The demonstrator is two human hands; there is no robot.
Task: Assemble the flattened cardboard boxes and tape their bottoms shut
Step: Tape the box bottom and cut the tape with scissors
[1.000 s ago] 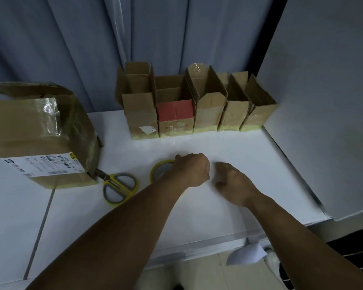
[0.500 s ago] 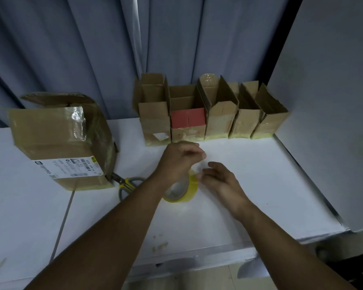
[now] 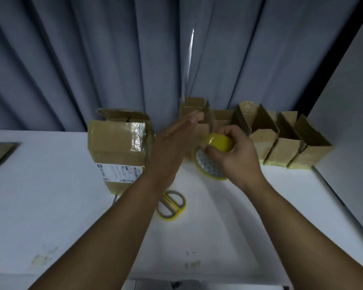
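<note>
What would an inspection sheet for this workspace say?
Surface: white table, a few marks near its front edge.
Job's things: row of upright boxes at the back; tape in hand.
Clutter: scissors lying flat; big box with label, at left.
Grippers: right hand grips the tape; left hand open, fingers straight, beside it.
Cables: nothing seen.
Surroundings: curtain behind; wall at right.

It looks like a small packing station: a white table (image 3: 50,185) against grey curtains (image 3: 92,59), holding a row of open cardboard boxes (image 3: 281,151), a labelled carton (image 3: 113,147), a tape roll (image 3: 218,142) and scissors (image 3: 172,206).
</note>
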